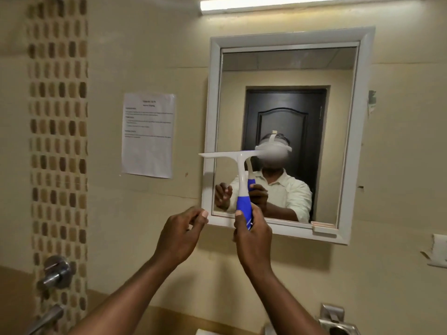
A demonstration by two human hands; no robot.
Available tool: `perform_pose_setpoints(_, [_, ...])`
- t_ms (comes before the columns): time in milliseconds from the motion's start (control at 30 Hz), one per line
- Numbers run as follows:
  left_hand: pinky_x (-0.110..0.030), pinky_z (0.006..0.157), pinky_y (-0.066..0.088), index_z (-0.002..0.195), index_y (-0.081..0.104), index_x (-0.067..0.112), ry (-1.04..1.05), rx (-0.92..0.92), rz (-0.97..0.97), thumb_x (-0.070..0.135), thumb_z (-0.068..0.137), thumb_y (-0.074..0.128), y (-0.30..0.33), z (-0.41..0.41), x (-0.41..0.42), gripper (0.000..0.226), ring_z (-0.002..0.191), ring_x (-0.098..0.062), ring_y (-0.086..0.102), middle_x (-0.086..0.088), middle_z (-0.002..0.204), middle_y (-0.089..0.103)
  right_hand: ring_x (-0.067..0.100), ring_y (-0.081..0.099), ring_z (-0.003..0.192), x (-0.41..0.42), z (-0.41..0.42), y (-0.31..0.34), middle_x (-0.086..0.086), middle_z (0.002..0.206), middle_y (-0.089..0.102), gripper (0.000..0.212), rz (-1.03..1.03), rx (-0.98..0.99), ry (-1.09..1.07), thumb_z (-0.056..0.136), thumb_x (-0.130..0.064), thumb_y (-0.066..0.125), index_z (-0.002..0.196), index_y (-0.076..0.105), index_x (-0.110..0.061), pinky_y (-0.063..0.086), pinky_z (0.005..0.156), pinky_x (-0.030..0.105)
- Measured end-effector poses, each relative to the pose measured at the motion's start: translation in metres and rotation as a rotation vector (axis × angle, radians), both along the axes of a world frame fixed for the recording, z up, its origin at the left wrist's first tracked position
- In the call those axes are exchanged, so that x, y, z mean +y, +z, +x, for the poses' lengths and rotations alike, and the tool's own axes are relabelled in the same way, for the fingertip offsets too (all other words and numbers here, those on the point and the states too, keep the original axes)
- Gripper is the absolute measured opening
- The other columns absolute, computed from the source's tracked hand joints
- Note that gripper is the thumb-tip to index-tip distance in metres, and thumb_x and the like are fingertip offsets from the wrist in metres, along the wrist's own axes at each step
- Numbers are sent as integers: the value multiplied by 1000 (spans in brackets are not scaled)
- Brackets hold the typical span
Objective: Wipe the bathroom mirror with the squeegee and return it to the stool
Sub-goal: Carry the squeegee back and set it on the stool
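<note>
While the right hand (252, 234) grips the squeegee (242, 180), hiding its lower handle, the left hand (180, 234) curls empty.

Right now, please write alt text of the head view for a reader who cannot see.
The right hand grips the blue handle of a white squeegee, held upright before a white-framed wall mirror. The left hand hovers beside it, fingers curled, holding nothing. A printed paper hangs left of the mirror.

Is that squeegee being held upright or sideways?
Upright: the squeegee has its blade across the top, and its blue handle points down into the right hand.
</note>
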State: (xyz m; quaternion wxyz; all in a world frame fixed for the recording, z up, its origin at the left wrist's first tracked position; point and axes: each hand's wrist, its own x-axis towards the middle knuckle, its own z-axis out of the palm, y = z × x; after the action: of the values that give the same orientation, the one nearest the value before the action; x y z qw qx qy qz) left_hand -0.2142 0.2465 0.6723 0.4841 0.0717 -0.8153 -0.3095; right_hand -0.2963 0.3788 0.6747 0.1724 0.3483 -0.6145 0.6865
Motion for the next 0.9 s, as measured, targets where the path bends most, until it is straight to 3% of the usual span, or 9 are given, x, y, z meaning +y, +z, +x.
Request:
perform_pose_setpoints(233, [-28,73,50,95,69,30,-207,20,264,31,93,51,13,24,13,18,82,-13,68,0,88,72,16,53,54,-32,29,10,6,70,60,18,66,7,255,96,-19,42,106,58,-19,44,53,33])
perform_pose_setpoints(300, [-36,71,51,94,70,25,-243,36,316,30,93,52,16,31,16,18,78,-25,65,-9,86,71,13,53,54,-42,38,8,4,71,61,17,88,14,305,96,-21,42,106,56,-22,45,52,30])
perform_pose_setpoints(367, [-39,67,51,93,69,18,-226,48,359,31,93,53,17,39,15,21,70,-29,60,-16,83,69,12,53,55,-50,46,6,3,70,60,17,82,-4,366,96,-23,43,106,56,-23,44,53,29])
perform_pose_setpoints(433, [-32,57,49,91,67,10,-196,66,403,29,93,53,17,49,10,24,65,-27,56,-18,77,66,12,54,56,-58,54,3,2,69,60,17,77,-21,417,95,-25,45,108,56,-22,44,53,29])
perform_pose_setpoints(500, [-28,51,47,88,65,3,-162,72,438,26,93,52,14,58,3,27,61,-27,54,-16,73,64,12,55,55,-65,62,-2,1,69,62,16,84,-45,467,96,-25,45,108,56,-24,45,51,29])
perform_pose_setpoints(633, [-27,47,46,82,61,-1,-69,54,460,27,93,53,3,74,-8,32,50,-24,51,-10,63,62,4,55,49,-76,78,-15,-1,70,63,15,102,-102,580,97,-24,44,108,55,-25,42,44,19])
perform_pose_setpoints(733, [-25,51,45,81,63,1,11,7,456,29,93,53,-10,86,-17,32,47,-21,50,-10,65,62,5,56,46,-83,87,-27,-4,68,64,17,162,-125,604,97,-26,43,108,56,-29,44,50,21])
perform_pose_setpoints(900, [-24,59,46,81,67,7,131,-58,477,29,92,53,-33,99,-34,28,61,-11,59,-4,72,67,17,67,76,-98,94,-47,1,86,70,21,264,-155,590,94,-28,49,112,59,-28,55,69,34])
